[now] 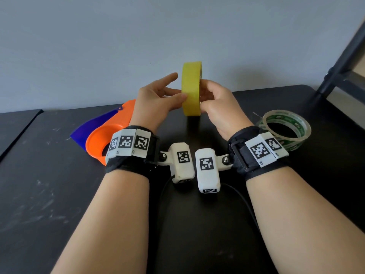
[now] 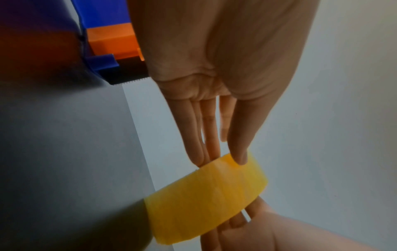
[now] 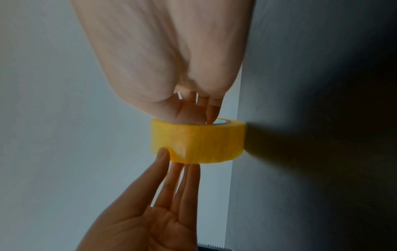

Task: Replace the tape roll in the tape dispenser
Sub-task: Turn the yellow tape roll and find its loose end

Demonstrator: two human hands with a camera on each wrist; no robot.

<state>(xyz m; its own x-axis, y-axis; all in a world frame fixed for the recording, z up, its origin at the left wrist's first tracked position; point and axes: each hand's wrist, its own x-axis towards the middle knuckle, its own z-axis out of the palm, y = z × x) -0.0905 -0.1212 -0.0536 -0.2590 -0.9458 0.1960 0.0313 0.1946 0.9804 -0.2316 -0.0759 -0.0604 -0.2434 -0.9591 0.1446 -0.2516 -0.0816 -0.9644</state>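
Risk: yellow tape roll (image 1: 191, 89) is held upright in mid-air above table (image 1: 49, 194) w/ right hand (image 1: 216, 103) pinching its rim; left hand (image 1: 156, 99), fingers straight, touches its face. Weak grip could drop it; dispenser (image 1: 110, 133) lies left, apart.

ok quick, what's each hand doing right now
Left hand: open, straight fingers and thumb tip touching the yellow tape roll.
Right hand: gripping the yellow tape roll by its right side, fingers curled at the core.
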